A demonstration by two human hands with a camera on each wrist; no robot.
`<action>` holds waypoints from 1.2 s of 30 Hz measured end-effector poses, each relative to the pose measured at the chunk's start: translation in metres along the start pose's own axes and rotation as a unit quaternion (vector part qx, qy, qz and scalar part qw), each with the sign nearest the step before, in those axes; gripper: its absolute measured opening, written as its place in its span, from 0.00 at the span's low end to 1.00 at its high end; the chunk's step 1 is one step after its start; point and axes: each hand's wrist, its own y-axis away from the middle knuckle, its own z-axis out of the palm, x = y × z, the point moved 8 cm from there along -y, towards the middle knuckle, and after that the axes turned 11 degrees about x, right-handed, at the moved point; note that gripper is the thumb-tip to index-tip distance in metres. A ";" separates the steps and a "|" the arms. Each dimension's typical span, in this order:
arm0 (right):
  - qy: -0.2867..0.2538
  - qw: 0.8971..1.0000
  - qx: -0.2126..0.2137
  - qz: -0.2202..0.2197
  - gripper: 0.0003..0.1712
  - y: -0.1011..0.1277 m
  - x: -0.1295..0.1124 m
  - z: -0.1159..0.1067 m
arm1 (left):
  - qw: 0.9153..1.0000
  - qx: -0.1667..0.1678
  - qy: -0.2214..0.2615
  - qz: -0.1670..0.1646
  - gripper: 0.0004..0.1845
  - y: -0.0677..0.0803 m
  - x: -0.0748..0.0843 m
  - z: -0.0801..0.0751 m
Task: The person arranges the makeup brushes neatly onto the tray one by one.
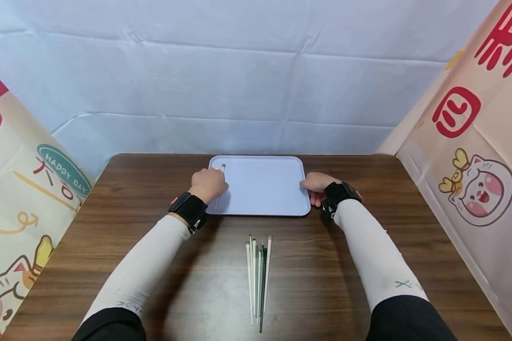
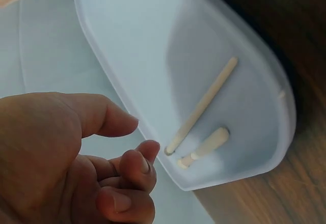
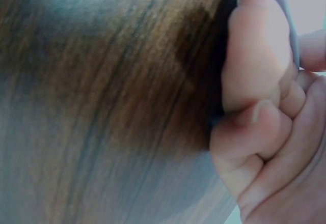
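Note:
A white rectangular tray (image 1: 264, 184) lies at the table's far edge. My right hand (image 1: 317, 187) grips its right rim, the thumb above and curled fingers below in the right wrist view. Over the tray's left end is my left hand (image 1: 210, 183), its thumb and loosely bent fingers apart with nothing between them. The left wrist view shows a thin pale stick (image 2: 201, 107) and a shorter, thicker pale piece (image 2: 211, 143) inside the tray near that hand; their exact kind is unclear. Nearer me, several slim paintbrushes (image 1: 258, 279) lie bunched on the table.
The brown wood-grain table (image 1: 153, 246) runs back to a pale cloth backdrop (image 1: 239, 85). Printed cloths hang at the left (image 1: 30, 199) and right (image 1: 469, 156) sides of the table.

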 end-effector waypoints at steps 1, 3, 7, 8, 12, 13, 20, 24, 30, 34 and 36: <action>0.000 1.000 0.000 -0.001 0.29 0.001 0.000 -0.001 | 1.000 -0.001 -0.001 0.002 0.17 0.001 0.001 0.000; -0.001 1.000 0.000 0.000 0.29 0.002 -0.001 -0.001 | 1.000 -0.003 -0.003 0.004 0.17 0.004 0.002 0.000; -0.001 1.000 0.002 0.000 0.30 0.003 -0.001 -0.003 | 1.000 -0.002 -0.003 0.010 0.18 0.013 0.005 -0.001; -0.002 1.000 0.002 0.000 0.30 0.003 -0.001 -0.003 | 1.000 0.000 -0.002 0.012 0.18 0.015 0.006 -0.001; -0.004 1.000 -0.004 -0.001 0.30 0.000 0.002 -0.001 | 1.000 0.007 0.004 0.029 0.18 0.028 0.012 -0.001; -0.005 1.000 -0.005 0.000 0.30 -0.001 0.003 0.000 | 0.999 0.008 0.006 0.034 0.18 0.032 0.013 0.000; -0.007 1.000 -0.009 0.003 0.31 -0.004 0.006 0.000 | 0.998 0.013 0.004 0.053 0.18 0.051 0.020 0.003; -0.005 1.000 -0.010 0.006 0.30 -0.004 0.006 0.000 | 0.998 0.012 -0.001 0.061 0.19 0.062 0.026 0.002; -0.005 1.000 -0.012 0.009 0.29 -0.005 0.004 0.001 | 0.997 0.013 0.002 0.077 0.18 0.080 0.035 0.001; -0.002 1.000 -0.017 0.010 0.29 -0.008 0.004 0.002 | 0.997 0.002 0.014 0.077 0.17 0.091 0.038 0.005; -0.002 1.000 -0.019 0.011 0.29 -0.009 0.004 0.002 | 0.997 -0.004 0.019 0.077 0.17 0.096 0.039 0.007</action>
